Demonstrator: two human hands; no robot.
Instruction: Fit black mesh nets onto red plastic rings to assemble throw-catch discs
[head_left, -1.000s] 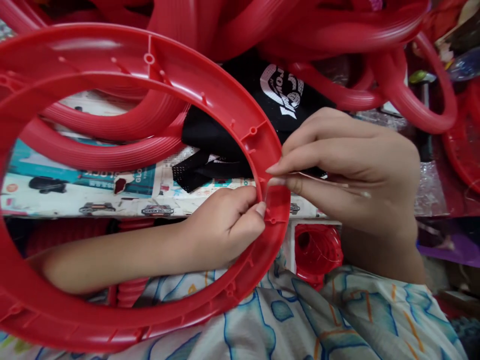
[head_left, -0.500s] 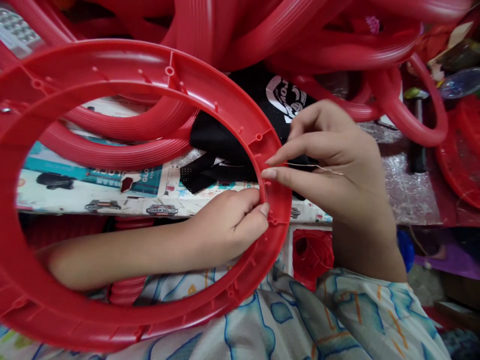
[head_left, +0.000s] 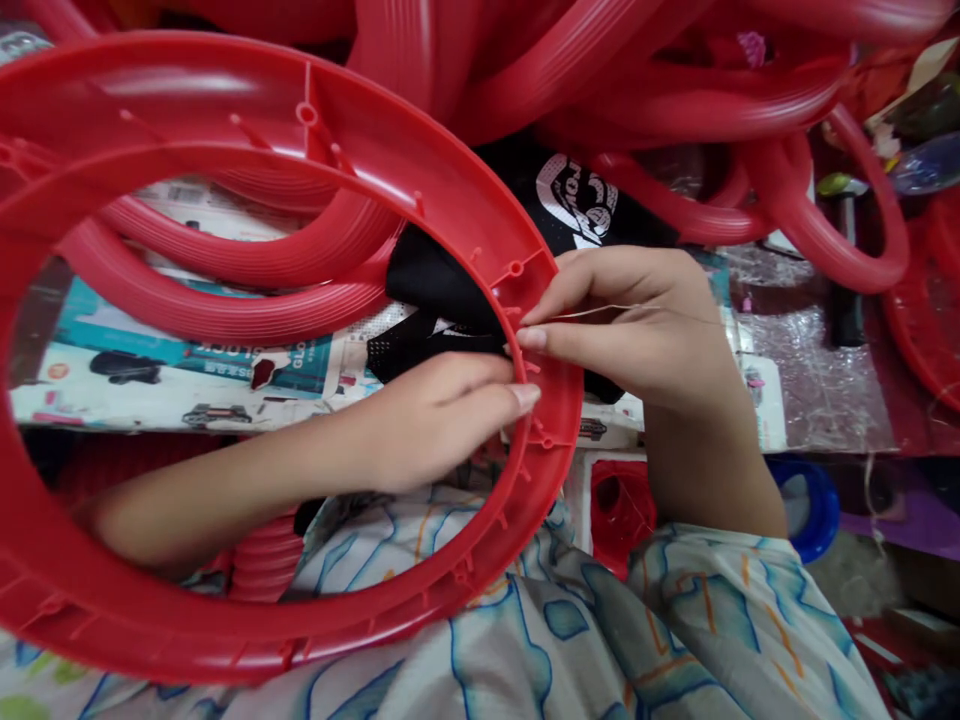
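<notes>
A large red plastic ring point(head_left: 420, 150), a half-shell with small pegs and screw bosses inside its channel, stands tilted over my lap. My left hand point(head_left: 457, 410) reaches through its opening and grips the inner rim at the right side, thumb on the channel side. Just above that thumb, my right hand point(head_left: 622, 320) pinches a thin, light-coloured wire or thread point(head_left: 600, 310) against the ring's inside. The strand trails back across my right palm. Its far end at the ring is hidden by my fingertips.
Many ribbed red rings point(head_left: 247, 310) are heaped behind. A black cloth with white print point(head_left: 577, 200) lies on the printed cardboard point(head_left: 172, 405). To the right are a hammer point(head_left: 847, 270) and clear plastic wrap point(head_left: 832, 370); below, a red-lined container point(head_left: 619, 510) and a blue rim point(head_left: 825, 510).
My right hand has moved slightly left and its fingertips now press against the ring's inner rim. The ring has shifted a little up and left. My left hand keeps its grip, slightly higher.
</notes>
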